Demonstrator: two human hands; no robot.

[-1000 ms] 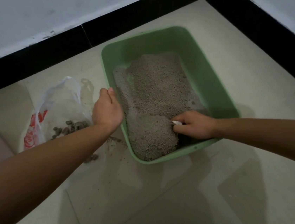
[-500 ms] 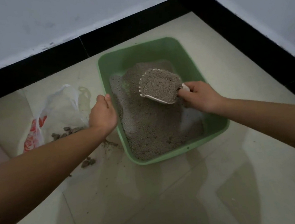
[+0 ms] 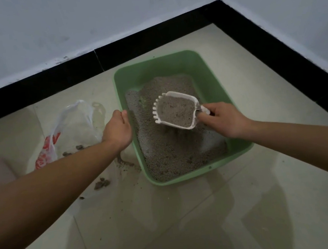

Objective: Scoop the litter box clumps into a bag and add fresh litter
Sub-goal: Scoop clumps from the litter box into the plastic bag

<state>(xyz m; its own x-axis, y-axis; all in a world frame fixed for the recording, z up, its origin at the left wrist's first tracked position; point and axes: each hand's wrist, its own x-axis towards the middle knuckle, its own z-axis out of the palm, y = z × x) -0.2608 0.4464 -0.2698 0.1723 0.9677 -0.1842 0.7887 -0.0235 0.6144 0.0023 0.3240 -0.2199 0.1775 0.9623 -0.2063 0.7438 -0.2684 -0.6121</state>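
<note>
Head view: the right hand [image 3: 224,120], fingers closed, grips a white slotted plastic scoop [image 3: 176,110], litter-filled, over the green plastic litter box [image 3: 210,74]. The left hand [image 3: 116,129] clasps its rim. Some clumps [image 3: 79,148] lie in the clear plastic bag [image 3: 73,122]; fresh litter seemingly remains.

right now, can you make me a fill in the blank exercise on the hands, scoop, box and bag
The right hand holds the white scoop by its ____.
The scoop carries grey ____ above the green box.
The left hand grips the box's ____.
The plastic bag lies on the floor to the box's ____.
Missing words: handle; litter; rim; left.
</note>
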